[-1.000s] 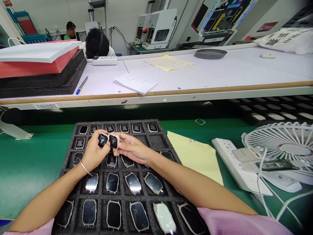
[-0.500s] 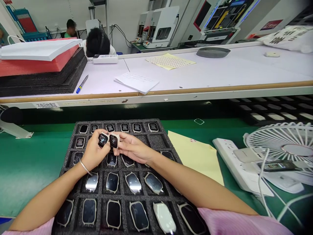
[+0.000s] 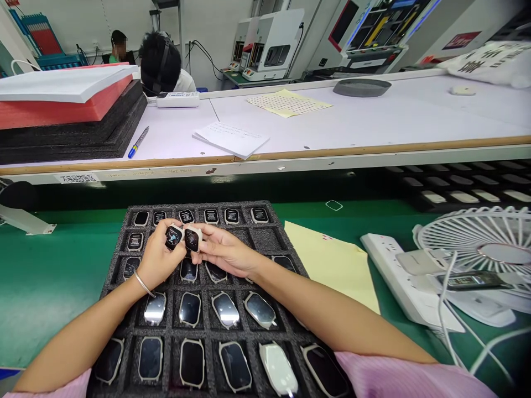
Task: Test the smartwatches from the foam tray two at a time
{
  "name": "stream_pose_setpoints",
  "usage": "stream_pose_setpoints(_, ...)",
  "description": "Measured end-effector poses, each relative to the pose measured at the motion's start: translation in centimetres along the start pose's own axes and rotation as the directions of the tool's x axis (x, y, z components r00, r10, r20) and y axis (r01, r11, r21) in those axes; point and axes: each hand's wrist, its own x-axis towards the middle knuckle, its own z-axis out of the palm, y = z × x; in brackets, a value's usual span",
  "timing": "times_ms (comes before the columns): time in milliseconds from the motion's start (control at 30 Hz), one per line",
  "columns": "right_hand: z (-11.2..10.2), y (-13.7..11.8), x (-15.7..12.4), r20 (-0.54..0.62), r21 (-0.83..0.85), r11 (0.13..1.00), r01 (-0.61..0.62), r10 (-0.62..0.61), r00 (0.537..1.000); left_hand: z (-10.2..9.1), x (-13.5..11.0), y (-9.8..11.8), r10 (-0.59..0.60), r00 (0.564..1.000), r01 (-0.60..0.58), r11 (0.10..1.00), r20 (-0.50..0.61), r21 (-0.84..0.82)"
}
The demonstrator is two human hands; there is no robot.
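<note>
"Well, where are the two pieces right now?"

"Up off the foam tray (image 3: 279, 221), over its far rows. The left hand (image 3: 160, 258) has its fingertips pinched shut on the left watch body (image 3: 173, 237), and the right hand (image 3: 226, 253) is closed the same way on the right watch body (image 3: 192, 239). Screens face up, and the two cases sit side by side, touching or very nearly so."

"So what worries you?"

"Mostly that contact. If the cases rub edge to edge, I'd guess a scuffed bezel or a marked glass. Both are also held only at the fingertips (no palm underneath), so a small slip could drop one."

"Onto what?"

"Onto the seated watch bodies (image 3: 189, 308) in the pockets right below. That would be glass on glass, and one knock could damage two pieces."

"Anything else?"

"Both forearms lie across the near rows. A dragged wrist, or the bangle (image 3: 143, 283) on the left one, could scratch a screen or tip a piece out of its pocket. Fingertips close to the screens may smear them too."

"And the surroundings?"

"A piece that bounced out of the tray could skid onto the green mat (image 3: 50, 276) or under the yellow sheet (image 3: 327, 260) just beside the tray, where it is easy to lose."
</note>
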Motion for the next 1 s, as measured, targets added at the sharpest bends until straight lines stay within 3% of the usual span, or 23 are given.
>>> stream_pose_setpoints(800,0.0,-0.2,0.0,-0.012,-0.002,1.000,-0.020,0.020,1.000,0.0,0.2,0.1,-0.036,0.999,0.037,0.998,0.030,-0.049)
stream_pose_setpoints(900,-0.2,-0.6,0.1,-0.070,0.006,1.000,-0.013,0.013,0.997,0.1,0.5,0.2,-0.139,0.990,0.136,0.972,-0.001,-0.192)
stream_pose_setpoints(1000,-0.6,-1.1,0.4,-0.186,0.060,0.998,-0.008,0.019,0.982,0.0,0.8,0.5,-0.351,0.930,0.363,0.818,0.114,-0.447)
